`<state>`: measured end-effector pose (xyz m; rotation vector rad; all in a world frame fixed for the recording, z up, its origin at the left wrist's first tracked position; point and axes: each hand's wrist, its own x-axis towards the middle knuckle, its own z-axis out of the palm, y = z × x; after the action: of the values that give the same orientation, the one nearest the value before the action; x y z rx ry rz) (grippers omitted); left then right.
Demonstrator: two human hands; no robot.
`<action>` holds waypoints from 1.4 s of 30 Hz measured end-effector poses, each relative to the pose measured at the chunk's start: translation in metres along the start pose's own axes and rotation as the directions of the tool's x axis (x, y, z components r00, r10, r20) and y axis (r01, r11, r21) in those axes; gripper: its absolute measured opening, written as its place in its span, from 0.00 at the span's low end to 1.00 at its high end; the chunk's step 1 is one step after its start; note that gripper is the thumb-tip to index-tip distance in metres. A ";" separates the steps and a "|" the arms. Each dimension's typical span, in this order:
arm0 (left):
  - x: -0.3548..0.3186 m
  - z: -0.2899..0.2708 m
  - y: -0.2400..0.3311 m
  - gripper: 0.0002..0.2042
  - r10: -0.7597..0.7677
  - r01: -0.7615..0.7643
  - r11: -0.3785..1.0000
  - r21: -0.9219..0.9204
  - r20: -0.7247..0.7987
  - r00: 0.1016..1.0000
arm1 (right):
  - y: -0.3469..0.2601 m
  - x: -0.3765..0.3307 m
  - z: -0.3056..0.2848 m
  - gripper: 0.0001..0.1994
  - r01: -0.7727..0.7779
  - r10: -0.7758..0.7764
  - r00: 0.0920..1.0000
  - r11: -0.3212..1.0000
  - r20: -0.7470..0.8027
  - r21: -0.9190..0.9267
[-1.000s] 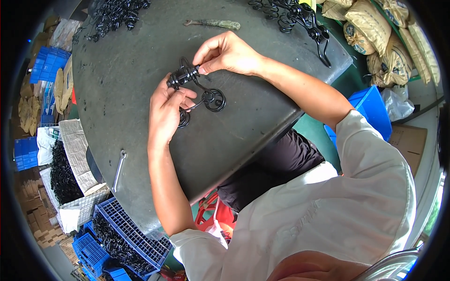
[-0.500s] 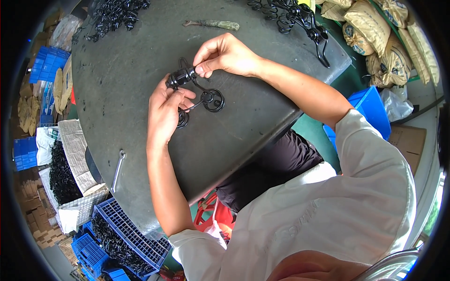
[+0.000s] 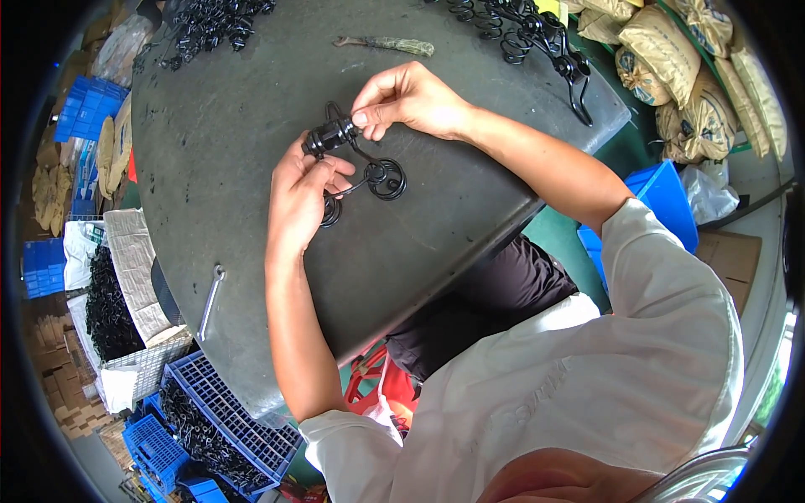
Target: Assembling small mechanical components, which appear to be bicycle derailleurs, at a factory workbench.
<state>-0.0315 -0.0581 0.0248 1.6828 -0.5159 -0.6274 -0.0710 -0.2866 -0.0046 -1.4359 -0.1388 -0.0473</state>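
Note:
Above the dark table a black metal part (image 3: 329,137) is held between my two hands. It has a short ribbed cylinder, a wire loop at its top and coiled wire rings (image 3: 386,178) hanging off below. My left hand (image 3: 300,189) grips the cylinder's lower left end, with the thumb and fingers round it. At the upper right end, my right hand (image 3: 407,102) pinches with thumb and fingertips; any small piece between them is hidden. Part of the lower coil disappears behind my left fingers.
On the table (image 3: 453,193) lie a combination wrench (image 3: 211,302), a tool with a wrapped handle (image 3: 390,45), a pile of small black parts (image 3: 214,29) and black coil-spring assemblies (image 3: 537,38). Blue crates (image 3: 239,419) of black pieces stand left; a blue bin (image 3: 650,201) and sacks (image 3: 662,50) stand right.
Both hands keep their grip on the black part. The whole view has shifted slightly, and the hands and part appear a little further right.

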 end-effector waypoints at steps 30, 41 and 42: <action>0.001 -0.001 -0.005 0.16 0.014 -0.014 1.000 -0.010 -0.005 1.000 | -0.001 -0.002 -0.002 0.06 -0.012 0.008 0.996 0.999 0.087 0.045; 0.001 0.000 -0.004 0.16 0.014 -0.014 1.000 -0.028 -0.005 1.000 | -0.010 -0.005 0.010 0.20 -0.242 0.247 0.969 0.956 0.014 -0.164; 0.001 0.001 -0.004 0.16 0.015 -0.015 0.999 -0.029 -0.004 1.000 | -0.011 -0.006 0.011 0.21 -0.227 0.232 0.973 0.946 -0.007 -0.230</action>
<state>-0.0308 -0.0586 0.0207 1.6513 -0.5139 -0.6177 -0.0786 -0.2776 0.0065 -1.6759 0.0197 0.1476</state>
